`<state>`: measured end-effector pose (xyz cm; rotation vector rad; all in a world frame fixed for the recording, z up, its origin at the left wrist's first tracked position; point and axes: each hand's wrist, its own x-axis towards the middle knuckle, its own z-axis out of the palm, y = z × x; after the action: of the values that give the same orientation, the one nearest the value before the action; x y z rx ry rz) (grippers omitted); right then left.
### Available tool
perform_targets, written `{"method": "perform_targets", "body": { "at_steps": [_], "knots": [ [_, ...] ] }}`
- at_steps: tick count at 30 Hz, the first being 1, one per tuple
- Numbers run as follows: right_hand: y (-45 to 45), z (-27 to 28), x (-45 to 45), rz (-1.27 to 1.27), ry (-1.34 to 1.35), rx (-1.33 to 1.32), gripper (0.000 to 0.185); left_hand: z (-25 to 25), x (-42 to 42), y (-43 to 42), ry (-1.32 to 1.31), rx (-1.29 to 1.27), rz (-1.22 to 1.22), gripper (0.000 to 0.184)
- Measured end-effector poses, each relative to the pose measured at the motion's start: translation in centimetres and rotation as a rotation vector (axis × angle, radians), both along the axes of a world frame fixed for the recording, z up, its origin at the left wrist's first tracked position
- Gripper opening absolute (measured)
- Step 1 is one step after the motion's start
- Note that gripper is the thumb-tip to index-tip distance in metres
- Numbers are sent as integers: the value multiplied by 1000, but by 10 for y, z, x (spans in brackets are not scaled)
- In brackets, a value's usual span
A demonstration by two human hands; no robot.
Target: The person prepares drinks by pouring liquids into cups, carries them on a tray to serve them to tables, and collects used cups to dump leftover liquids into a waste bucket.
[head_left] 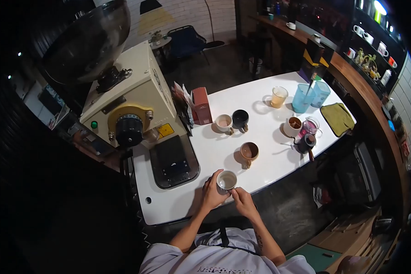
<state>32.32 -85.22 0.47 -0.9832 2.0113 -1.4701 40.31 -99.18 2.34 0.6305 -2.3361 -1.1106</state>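
Holding the light cup (pixel 227 181) at the white table's (pixel 172 203) near edge: left hand (pixel 213 195) wrapped round its side, right hand (pixel 244 202) grasping its lower right, apparently the handle. Risk: a loosened grip could drop it over the edge; a forward swing could strike the brown cup (pixel 249 150) just beyond.

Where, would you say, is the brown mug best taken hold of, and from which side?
Probably by its handle, coming from the person's side of the table: the brown mug stands upright with the handle pointing roughly that way. The right hand seems the likelier one, though both it and the left hand are on the pale cup now.
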Motion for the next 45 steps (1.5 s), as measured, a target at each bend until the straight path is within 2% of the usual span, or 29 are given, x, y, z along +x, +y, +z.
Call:
{"method": "perform_targets", "body": {
  "at_steps": [1,5,8,10,11,15,17,20,26,30,32,34,36,37,38,41,42,44,45],
  "knots": [
    [-9,-6,-5,9,94,-59,31,0,-3,-8,-7,-26,-5,85],
    [-33,-18,-26,78,118,-50,33,0,-15,-28,-32,-23,14,82],
    [-44,-17,-38,134,76,-46,25,-4,-26,-39,25,7,33,79],
    [-51,-4,-44,78,-91,-92,18,-11,-32,-49,19,-11,60,81],
    [-53,-6,-51,75,12,-95,19,-15,-34,-54,20,-29,81,82],
    [-42,7,-85,117,154,-51,18,-11,-43,-68,-15,19,121,83],
    [-30,20,-101,240,-37,8,15,-2,-50,-75,-22,-13,137,81],
    [-16,28,-126,298,-66,161,18,5,-58,-89,-22,-62,168,80],
    [-6,24,-155,247,-124,171,20,12,-64,-109,-102,-80,266,84],
    [-4,23,-172,199,-134,78,20,8,-64,-118,-44,-111,306,92],
    [-5,20,-179,179,-144,62,20,9,-63,-120,-1,120,331,97],
    [-7,14,-186,147,-115,19,20,17,-62,-116,-45,30,335,98],
    [-9,11,-194,126,-92,23,19,33,-60,-104,-106,-86,345,96],
    [-11,10,-197,113,-72,29,18,53,-66,-88,-108,-144,387,86],
    [-12,9,-199,107,-67,27,18,54,-70,-81,-103,-146,381,86],
    [-17,10,-203,53,-78,-25,15,51,-81,-50,147,-9,335,63],
    [-18,7,-205,48,-74,-27,15,46,-86,-43,135,-127,208,62],
    [-20,1,-207,40,-27,-12,13,36,-101,-20,94,326,174,62],
    [-19,2,-206,27,-28,-12,13,26,-104,-13,90,326,161,62]
  ]
}}
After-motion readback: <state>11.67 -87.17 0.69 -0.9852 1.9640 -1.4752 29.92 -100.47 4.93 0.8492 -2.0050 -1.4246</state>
